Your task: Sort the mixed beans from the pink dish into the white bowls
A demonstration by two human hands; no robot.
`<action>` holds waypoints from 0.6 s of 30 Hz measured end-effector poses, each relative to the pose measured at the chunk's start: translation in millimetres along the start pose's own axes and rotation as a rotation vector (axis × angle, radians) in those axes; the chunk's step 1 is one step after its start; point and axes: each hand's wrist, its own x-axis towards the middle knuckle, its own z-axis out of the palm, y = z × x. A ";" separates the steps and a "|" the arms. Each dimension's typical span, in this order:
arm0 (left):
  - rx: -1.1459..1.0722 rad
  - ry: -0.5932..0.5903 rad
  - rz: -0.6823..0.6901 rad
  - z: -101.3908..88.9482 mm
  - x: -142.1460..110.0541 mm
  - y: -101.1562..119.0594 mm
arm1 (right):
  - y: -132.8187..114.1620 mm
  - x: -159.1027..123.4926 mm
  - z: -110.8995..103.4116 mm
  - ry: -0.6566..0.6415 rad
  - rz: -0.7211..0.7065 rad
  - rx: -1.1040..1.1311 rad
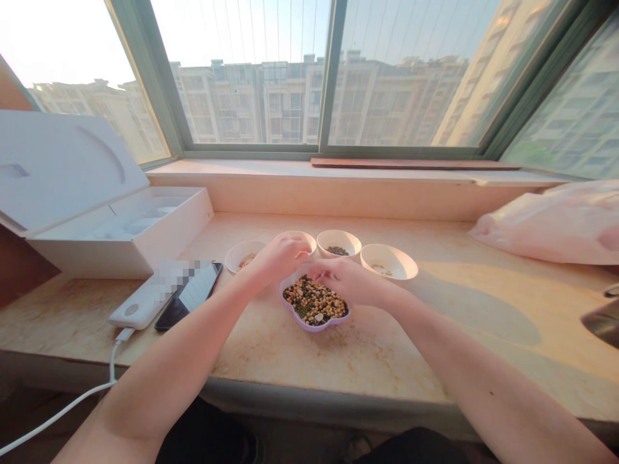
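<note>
A purple scalloped bowl (pixel 315 327) stands in front of me, filled with mixed dark beans, yellow soybeans and a few pale flat pieces. My right hand (pixel 349 280) is over its far right rim, fingers curled in a pinch among or just above the beans; what they hold is too small to tell. My left hand (pixel 280 256) hovers over a white bowl (pixel 294 233) behind it, fingers bent together, with a small yellowish bit at the tips that I cannot name. That bowl's contents are mostly hidden by the hand.
Other white bowls flank it: one with reddish and pale pieces (pixel 234 256), one with dark beans (pixel 355 236), one with a few yellowish bits (pixel 403 265). Left lie a phone (pixel 186 299), a cabled white power bank (pixel 140 303) and an open white box (pixel 97 254). A plastic bag (pixel 556 222) lies right.
</note>
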 end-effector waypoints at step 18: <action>-0.023 -0.419 0.147 9.3 -11.6 28.7 | 39.9 -2.8 -24.6 0.377 0.408 -0.193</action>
